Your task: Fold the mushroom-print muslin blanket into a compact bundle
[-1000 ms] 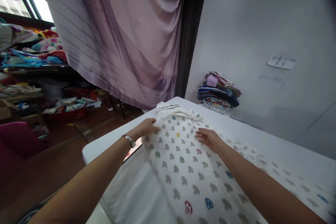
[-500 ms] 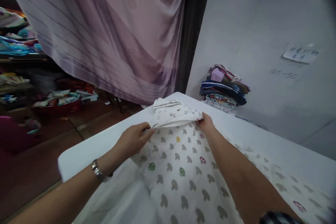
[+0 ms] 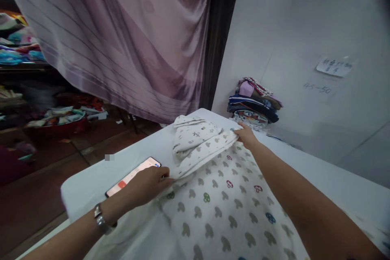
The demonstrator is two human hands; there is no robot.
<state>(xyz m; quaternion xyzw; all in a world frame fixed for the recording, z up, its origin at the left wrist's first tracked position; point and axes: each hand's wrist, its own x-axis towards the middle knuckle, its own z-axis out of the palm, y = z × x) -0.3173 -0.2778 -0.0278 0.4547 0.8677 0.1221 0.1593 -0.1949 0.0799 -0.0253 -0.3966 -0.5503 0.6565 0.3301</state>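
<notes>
left hand [image 3: 157, 183] is pinching mushroom-print fabric [image 3: 225, 207] at its folded edge's left end | right hand [image 3: 247, 137] is pinching the right end | fabric is lying on counter [image 3: 88, 189], edge stretching between hands

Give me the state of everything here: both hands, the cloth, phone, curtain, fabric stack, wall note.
Left hand: pinching cloth edge
Right hand: pinching cloth edge
Mushroom-print cloth: edge drawn between hands
Phone: face up, screen lit
Curtain: hanging
Fabric stack: folded, piled
Wall note: stuck up
</notes>
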